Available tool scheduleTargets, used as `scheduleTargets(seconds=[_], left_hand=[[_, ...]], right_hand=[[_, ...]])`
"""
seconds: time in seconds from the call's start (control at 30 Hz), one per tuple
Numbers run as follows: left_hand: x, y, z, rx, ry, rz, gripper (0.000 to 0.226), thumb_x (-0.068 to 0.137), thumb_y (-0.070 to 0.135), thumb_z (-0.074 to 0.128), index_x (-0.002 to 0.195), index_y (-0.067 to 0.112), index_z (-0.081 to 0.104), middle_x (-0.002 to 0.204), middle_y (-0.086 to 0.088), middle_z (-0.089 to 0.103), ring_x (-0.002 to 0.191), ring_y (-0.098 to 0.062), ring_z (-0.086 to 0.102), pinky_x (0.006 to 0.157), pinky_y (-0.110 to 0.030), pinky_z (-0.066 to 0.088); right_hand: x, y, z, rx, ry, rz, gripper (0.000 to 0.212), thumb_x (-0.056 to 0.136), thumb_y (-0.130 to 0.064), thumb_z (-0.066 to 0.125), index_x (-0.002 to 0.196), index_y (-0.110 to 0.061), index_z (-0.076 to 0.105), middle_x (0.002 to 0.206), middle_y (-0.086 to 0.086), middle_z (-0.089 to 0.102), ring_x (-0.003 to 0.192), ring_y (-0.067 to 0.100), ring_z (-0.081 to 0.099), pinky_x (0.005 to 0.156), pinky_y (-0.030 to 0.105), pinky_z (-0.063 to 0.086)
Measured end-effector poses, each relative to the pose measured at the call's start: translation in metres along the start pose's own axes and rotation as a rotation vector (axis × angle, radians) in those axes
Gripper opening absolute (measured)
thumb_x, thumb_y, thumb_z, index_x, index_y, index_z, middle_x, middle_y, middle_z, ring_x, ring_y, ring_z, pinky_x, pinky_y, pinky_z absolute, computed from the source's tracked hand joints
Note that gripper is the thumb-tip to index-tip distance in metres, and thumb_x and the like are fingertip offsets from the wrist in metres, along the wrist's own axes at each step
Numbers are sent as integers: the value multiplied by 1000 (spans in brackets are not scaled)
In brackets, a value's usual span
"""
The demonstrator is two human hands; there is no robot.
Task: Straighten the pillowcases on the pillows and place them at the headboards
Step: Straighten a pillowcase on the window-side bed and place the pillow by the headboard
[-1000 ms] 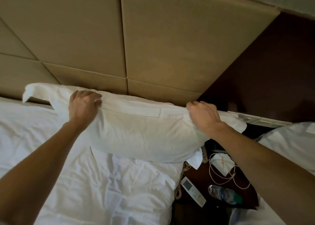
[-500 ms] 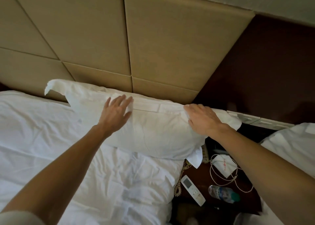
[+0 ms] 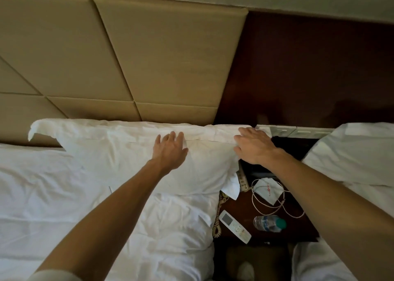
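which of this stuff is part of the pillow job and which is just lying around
Job: pillow, left hand and right hand resting on it, headboard, second pillow at right.
Lying about: remote, water bottle, looped cable, white packet, all on the nightstand.

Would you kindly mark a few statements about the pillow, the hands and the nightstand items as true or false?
1. The white pillow lies along the tan padded headboard. True.
2. The left hand lies flat on the pillow, fingers straight. True.
3. The right hand holds the white remote control. False: it rests on the pillow's right end, and the remote lies on the dark wooden nightstand.
4. The clear plastic bottle with a green cap stands upright on the bed. False: it lies on its side on the nightstand.
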State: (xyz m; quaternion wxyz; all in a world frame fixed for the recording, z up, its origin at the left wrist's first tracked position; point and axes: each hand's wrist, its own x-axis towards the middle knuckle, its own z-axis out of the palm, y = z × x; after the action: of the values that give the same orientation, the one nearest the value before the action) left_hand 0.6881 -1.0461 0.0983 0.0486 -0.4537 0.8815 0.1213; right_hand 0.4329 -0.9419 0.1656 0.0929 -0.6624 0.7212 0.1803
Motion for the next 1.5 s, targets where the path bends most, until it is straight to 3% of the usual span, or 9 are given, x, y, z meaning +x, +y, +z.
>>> scheduleTargets(seconds=[0.17, 0.27, 0.47, 0.6, 0.77, 1.0, 1.17, 1.3, 1.5], left_hand=[[-7, -6, 11, 30, -77, 25, 81, 97, 51, 46, 156, 14, 5, 163, -17, 12, 150, -34, 16, 120, -55, 18], [-8, -5, 12, 13, -85, 51, 83, 97, 51, 48, 157, 13, 4, 163, -18, 10, 150, -35, 13, 120, -56, 19], [-7, 12, -6, 36, -154, -2, 73, 98, 51, 45, 155, 15, 18, 161, -13, 25, 146, -33, 29, 118, -56, 23], [-14, 35, -25, 82, -154, -9, 58, 100, 47, 42, 149, 19, 34, 151, -9, 44, 135, -30, 46, 114, -53, 31], [-33, 65, -38, 155, -190, -55, 57, 98, 50, 43, 146, 18, 40, 143, -10, 53, 126, -30, 54, 105, -46, 43], [-67, 112, -46, 177, -160, -147, 62, 98, 52, 45, 149, 17, 36, 143, -11, 53, 126, -31, 54, 103, -45, 45], [-87, 162, -44, 194, -77, -304, 61, 95, 53, 46, 145, 18, 41, 135, -10, 59, 119, -31, 58, 98, -43, 45], [-120, 196, -25, 160, -57, -475, 59, 93, 54, 46, 140, 19, 45, 129, -10, 63, 115, -32, 60, 98, -45, 45], [-199, 217, 9, 90, -130, -622, 66, 93, 53, 47, 149, 22, 31, 133, -12, 59, 120, -34, 56, 106, -49, 39]], right_hand=[[-8, 3, 1, 103, 86, 33, 30, 95, -33, 43, 101, -10, 61, 113, 7, 49, 108, 26, 48, 85, 39, 38], [-9, 7, -4, 146, 120, 40, 29, 93, -30, 46, 105, -10, 63, 121, 10, 52, 115, 29, 49, 90, 40, 39], [-26, 24, -14, 91, 50, 37, 35, 95, -31, 47, 120, -10, 60, 146, 14, 41, 130, 31, 40, 103, 46, 40], [-39, 45, -9, 114, 22, 27, 38, 94, -32, 51, 128, -14, 58, 139, 11, 46, 126, 29, 42, 102, 47, 41], [-56, 67, 0, 154, 11, -11, 38, 92, -30, 53, 127, -18, 58, 133, 8, 51, 121, 28, 47, 99, 47, 44], [-80, 101, 9, 201, -22, -114, 35, 90, -23, 53, 124, -20, 60, 122, 5, 56, 112, 27, 51, 91, 46, 48], [-97, 124, 17, 93, -3, -263, 35, 86, -18, 53, 121, -19, 60, 112, 3, 55, 106, 27, 50, 86, 44, 49], [-110, 132, 31, 65, -17, -389, 34, 89, -23, 51, 122, -20, 58, 116, 5, 54, 111, 29, 50, 89, 45, 47], [-125, 111, 52, 36, -109, -476, 38, 93, -30, 51, 129, -20, 55, 131, 5, 54, 120, 28, 50, 96, 44, 45]])
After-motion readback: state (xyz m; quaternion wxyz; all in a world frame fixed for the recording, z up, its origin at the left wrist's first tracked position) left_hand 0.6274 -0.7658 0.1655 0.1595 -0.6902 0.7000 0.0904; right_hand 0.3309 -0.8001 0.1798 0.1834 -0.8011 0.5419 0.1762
